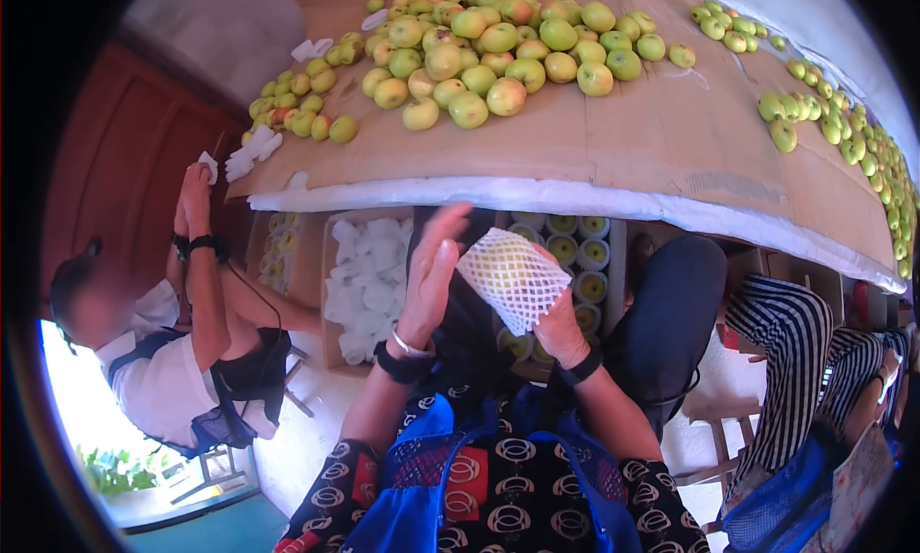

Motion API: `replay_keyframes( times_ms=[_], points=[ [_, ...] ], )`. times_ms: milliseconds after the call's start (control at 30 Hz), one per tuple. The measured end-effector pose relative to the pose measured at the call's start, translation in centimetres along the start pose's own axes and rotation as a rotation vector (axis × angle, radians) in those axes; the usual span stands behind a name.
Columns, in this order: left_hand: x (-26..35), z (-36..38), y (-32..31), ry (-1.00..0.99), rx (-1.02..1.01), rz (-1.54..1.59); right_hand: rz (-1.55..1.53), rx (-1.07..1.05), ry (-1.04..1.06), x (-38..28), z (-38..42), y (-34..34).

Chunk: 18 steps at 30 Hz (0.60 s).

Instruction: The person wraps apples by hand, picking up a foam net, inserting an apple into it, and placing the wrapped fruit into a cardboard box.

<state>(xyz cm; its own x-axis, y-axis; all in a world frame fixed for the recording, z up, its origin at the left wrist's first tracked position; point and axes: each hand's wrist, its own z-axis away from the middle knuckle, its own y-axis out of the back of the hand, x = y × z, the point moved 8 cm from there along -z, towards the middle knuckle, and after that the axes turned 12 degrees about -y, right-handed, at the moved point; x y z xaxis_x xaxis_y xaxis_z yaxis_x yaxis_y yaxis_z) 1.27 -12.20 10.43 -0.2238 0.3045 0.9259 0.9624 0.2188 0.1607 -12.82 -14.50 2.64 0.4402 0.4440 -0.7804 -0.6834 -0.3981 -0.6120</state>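
Note:
My right hand (562, 325) is wrapped round an apple in a white foam net sleeve (513, 277), and yellow-green skin shows through the mesh. The loose end of the sleeve points down towards my lap. Just left of it, my left hand (431, 280) is raised with its fingers stretched out, holding nothing; its fingertips are a little blurred. Below my hands, a carton of net-wrapped apples (592, 256) stands partly hidden by my right hand and leg. Beside my left wrist is a box of white foam nets (364, 275).
A cardboard-covered table (613, 160) with a white padded edge lies ahead, bearing a heap of apples (498, 40) and more apples (886, 160) at the right. A co-worker (163, 342) sits at the left; another in striped trousers (791, 333) sits at the right.

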Motion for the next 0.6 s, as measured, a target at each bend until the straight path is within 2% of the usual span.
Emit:
replay_keyframes(
  times_ms=[67, 100, 167, 200, 267, 333, 400, 433, 500, 600],
  points=[
    [-1.2, -0.7, -1.5, 0.031, -0.038, 0.342, -0.020, -0.064, -0.030, 0.5, 0.1, -0.5],
    [-1.3, -0.7, -1.5, 0.035, -0.040, 0.344, -0.007, -0.066, -0.034, 0.4, 0.3, -0.8],
    [-0.8, -0.7, -3.1, -0.005, -0.247, 0.336, 0.039, -0.057, -0.033, 0.3, 0.3, -0.8],
    [-0.9, -0.6, -3.4, -0.004, -0.249, 0.339, 0.082, -0.051, -0.031, 0.3, 0.3, -0.8],
    [-1.3, -0.1, -2.4, -0.043, -0.093, 0.112, 0.087, -0.054, -0.046, 0.6, 0.3, -0.6],
    [-1.2, 0.1, -2.2, -0.068, -0.067, 0.106, 0.092, -0.061, -0.061, 0.8, 0.2, -0.5],
    [-1.3, 0.4, -2.2, -0.083, -0.078, 0.077, 0.359, -0.030, 0.024, 0.2, 0.4, -0.8],
    [-1.3, 0.4, -2.1, -0.081, -0.077, 0.076, 0.358, -0.031, 0.022, 0.3, 0.4, -0.9],
    [-3.4, 1.4, -2.9, 0.248, -0.134, 0.341, 0.321, -0.047, 0.000, 0.4, 0.3, -0.9],
    [-4.1, 1.8, -2.7, 0.215, -0.138, 0.296, 0.410, -0.063, -0.017, 0.3, 0.3, -1.1]
  ],
)
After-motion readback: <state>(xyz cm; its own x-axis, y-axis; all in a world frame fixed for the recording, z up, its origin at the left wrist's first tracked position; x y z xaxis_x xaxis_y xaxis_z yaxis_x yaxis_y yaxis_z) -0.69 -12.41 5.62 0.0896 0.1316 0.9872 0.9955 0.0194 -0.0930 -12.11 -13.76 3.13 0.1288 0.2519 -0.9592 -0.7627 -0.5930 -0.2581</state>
